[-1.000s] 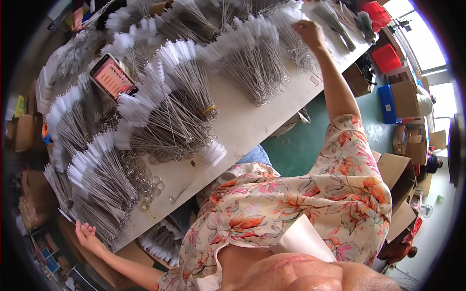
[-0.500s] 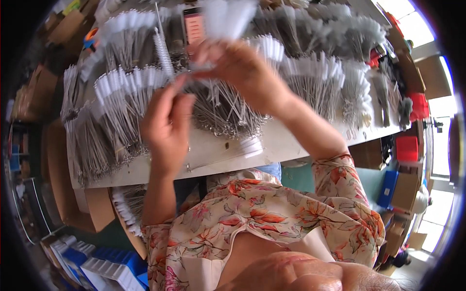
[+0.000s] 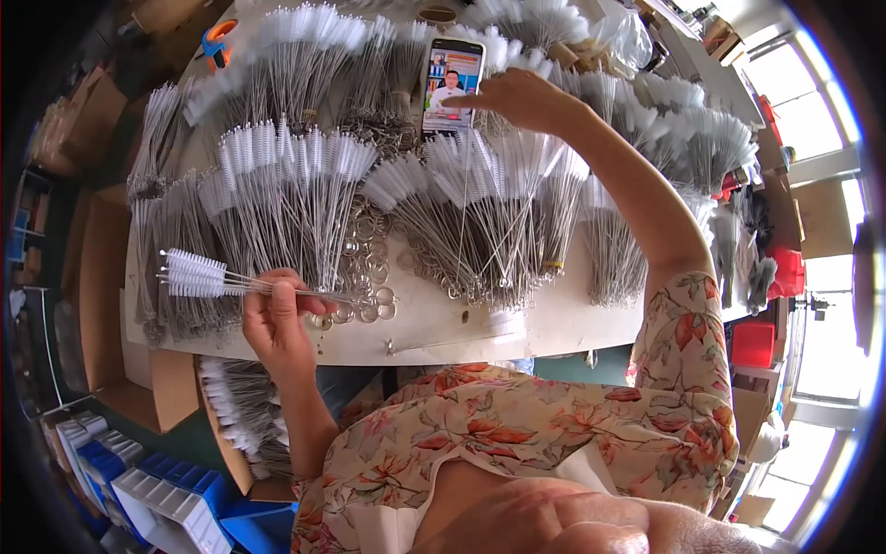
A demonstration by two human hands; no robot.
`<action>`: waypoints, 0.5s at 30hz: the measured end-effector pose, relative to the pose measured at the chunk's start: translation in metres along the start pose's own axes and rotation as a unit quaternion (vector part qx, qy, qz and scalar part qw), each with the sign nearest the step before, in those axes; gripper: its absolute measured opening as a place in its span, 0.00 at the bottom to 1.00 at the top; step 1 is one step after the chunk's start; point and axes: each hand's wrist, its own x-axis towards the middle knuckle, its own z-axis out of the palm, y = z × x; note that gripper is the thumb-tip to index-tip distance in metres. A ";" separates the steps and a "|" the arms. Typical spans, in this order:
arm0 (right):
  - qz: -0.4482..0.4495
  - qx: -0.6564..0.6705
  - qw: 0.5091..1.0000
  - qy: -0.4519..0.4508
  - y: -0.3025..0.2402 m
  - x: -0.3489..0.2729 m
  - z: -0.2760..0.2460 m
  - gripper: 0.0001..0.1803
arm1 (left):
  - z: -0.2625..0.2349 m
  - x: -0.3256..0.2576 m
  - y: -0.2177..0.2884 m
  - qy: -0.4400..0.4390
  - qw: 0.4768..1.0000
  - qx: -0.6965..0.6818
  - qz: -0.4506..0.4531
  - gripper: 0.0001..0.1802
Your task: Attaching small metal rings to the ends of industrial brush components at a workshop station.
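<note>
A small bunch of brushes [image 3: 196, 276] was held above the near left part of the counter [image 3: 577, 319], white bristles leftward, stems rightward. The left hand [image 3: 280, 325] pinched the stems between thumb and fingers, its forearm extending from the near side. The right arm, bent at the elbow, reached to the far side; the right hand [image 3: 528, 98] pointed its index finger over the phone [image 3: 453, 76], contact uncertain. Whether its other fingers were spread or closed could not be told.
</note>
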 end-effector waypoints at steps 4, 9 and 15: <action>0.023 0.002 0.995 -0.100 0.003 0.005 -0.002 0.34 | 0.001 0.000 -0.001 -0.037 0.999 0.033 -0.014 0.09; 0.302 0.047 0.951 0.042 0.014 -0.017 -0.057 0.23 | 0.009 -0.003 0.004 -0.050 0.998 0.032 -0.015 0.08; 0.125 0.696 0.701 0.093 -0.123 -0.056 -0.122 0.13 | 0.053 -0.003 -0.003 -0.108 0.963 -0.001 0.248 0.08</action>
